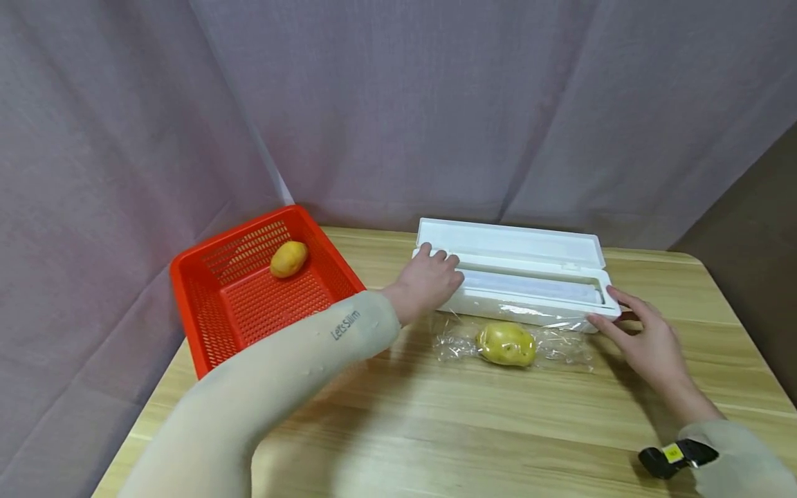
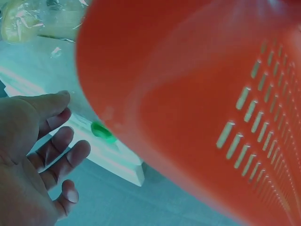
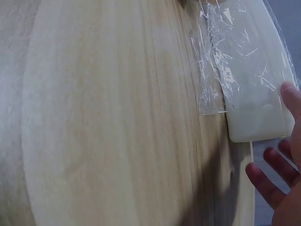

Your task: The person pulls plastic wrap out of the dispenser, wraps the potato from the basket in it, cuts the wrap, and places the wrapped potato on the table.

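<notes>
A white cling film dispenser box [image 1: 535, 311] lies near the table's back edge, lid [image 1: 510, 242] raised and a film roll [image 1: 529, 285] inside. Clear cling film [image 1: 563, 346] hangs over its front. A yellow potato [image 1: 506, 344] sits in the film before the box. My left hand [image 1: 429, 280] is at the box's left end, fingers loosely bent; in the left wrist view nothing shows between them. At the right end, my right hand [image 1: 647, 339] has thumb and forefinger spread about the corner. In the right wrist view its thumb [image 3: 290, 96] touches the box, the other fingers apart from it.
A red plastic basket [image 1: 187, 297] stands on the left of the wooden table [image 1: 498, 429], under my left forearm. Another yellow potato [image 1: 289, 259] lies in it. Behind the table hangs a greyish curtain [image 1: 405, 104]. A green piece [image 2: 102, 132] shows on the dispenser.
</notes>
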Motion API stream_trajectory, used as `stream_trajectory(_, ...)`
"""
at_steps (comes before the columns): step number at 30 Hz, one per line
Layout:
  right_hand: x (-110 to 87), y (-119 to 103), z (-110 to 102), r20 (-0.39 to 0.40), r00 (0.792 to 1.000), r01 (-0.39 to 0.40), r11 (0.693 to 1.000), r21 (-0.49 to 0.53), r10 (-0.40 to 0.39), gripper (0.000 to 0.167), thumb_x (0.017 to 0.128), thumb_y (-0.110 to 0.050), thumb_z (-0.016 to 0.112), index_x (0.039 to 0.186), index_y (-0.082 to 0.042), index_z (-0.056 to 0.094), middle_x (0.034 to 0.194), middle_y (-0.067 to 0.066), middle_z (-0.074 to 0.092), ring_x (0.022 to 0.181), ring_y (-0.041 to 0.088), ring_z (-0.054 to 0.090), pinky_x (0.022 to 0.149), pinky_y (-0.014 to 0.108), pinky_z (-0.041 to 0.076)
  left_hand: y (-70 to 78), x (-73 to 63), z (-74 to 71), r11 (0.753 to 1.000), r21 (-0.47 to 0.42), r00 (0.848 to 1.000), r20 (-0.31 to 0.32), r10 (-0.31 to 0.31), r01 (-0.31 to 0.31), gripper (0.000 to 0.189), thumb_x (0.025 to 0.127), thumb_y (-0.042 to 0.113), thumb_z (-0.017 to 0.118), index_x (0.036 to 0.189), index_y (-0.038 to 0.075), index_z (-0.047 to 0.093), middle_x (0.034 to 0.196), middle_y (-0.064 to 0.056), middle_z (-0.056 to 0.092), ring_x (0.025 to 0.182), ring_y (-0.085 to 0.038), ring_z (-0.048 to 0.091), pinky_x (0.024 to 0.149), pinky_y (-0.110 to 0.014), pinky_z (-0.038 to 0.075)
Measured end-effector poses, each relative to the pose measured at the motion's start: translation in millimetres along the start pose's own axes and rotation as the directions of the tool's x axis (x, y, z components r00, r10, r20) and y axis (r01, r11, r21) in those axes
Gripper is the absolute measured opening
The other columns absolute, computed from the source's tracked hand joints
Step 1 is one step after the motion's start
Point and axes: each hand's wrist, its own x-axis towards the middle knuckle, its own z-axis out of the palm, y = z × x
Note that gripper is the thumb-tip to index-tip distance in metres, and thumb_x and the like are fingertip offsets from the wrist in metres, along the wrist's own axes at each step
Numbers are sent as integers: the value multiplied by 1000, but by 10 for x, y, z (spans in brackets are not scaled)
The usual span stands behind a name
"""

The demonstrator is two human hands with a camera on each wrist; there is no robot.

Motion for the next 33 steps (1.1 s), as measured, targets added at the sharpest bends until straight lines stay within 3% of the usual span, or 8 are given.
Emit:
stream_trajectory(3, 3, 0, 11, -14, 999, 40, 998, 41, -40, 69, 94, -18, 85, 154, -1, 55, 138, 32, 55, 96, -23, 43, 74, 1, 44, 9, -6, -20, 1000, -23, 1000, 9, 6, -6, 24, 107, 18, 57, 122, 27, 74, 119, 4, 68, 111, -18, 65, 97, -40, 46)
stream_trajectory(10, -35, -19, -5, -37, 996, 83, 995, 57, -81, 67, 92, -13, 86, 151, 1, 57, 147, 30, 48, 114, -17, 34, 84, -4, 36, 15, -70, -51, 995, -94, 999, 37, 29, -26, 30, 104, 15, 60, 132, 25, 67, 124, 2, 66, 115, -20, 65, 99, -41, 47)
stream_trajectory(12, -52, -24, -10, -42, 995, 97, 994, 42, -95, 66, 92, -12, 86, 150, 0, 58, 149, 29, 48, 123, -7, 38, 85, -5, 34, 24, -89, -56, 993, -111, 998, 37, 48, -43, 33, 103, 14, 62, 133, 25, 66, 123, 2, 66, 115, -20, 65, 98, -41, 47)
stream_trajectory(18, -92, -41, -19, -51, 986, 161, 987, 16, -160, 67, 90, -6, 86, 150, 2, 57, 152, 31, 45, 134, 50, 41, 88, -5, 26, 70, -135, -69, 980, -180, 995, 33, 95, -88, 33, 101, 12, 64, 131, 24, 66, 122, 2, 66, 116, -20, 67, 101, -43, 49)
stream_trajectory(24, -129, -35, -22, -55, 982, 184, 983, 16, -183, 63, 91, -7, 85, 148, 0, 60, 153, 31, 45, 137, 53, 38, 92, -3, 23, 100, -179, -77, 965, -236, 991, 35, 128, -116, 29, 103, 7, 59, 127, 23, 68, 115, 3, 67, 108, -19, 67, 94, -39, 51)
stream_trajectory(27, -148, -24, -25, -49, 981, 190, 982, 13, -189, 61, 92, -9, 83, 148, -1, 60, 154, 30, 44, 138, 54, 36, 112, 19, 29, 105, -201, -78, 957, -265, 991, 35, 133, -119, 27, 104, 6, 58, 123, 22, 67, 111, 3, 67, 104, -18, 67, 88, -36, 49)
stream_trajectory(30, -167, -11, -27, -40, 980, 198, 980, 9, -197, 60, 93, -9, 81, 148, -2, 59, 156, 30, 43, 139, 55, 35, 118, 47, 27, 110, -220, -75, 947, -299, 991, 33, 132, -117, 23, 103, 6, 57, 118, 22, 65, 109, 3, 67, 103, -18, 68, 85, -35, 48)
stream_trajectory(33, -185, 4, -32, -32, 978, 206, 979, 9, -206, 59, 94, -9, 80, 148, -1, 60, 158, 30, 42, 141, 56, 33, 120, 40, 25, 114, -243, -64, 936, -330, 991, 23, 135, -120, 20, 103, 7, 58, 115, 22, 65, 107, 4, 66, 102, -18, 68, 83, -34, 48)
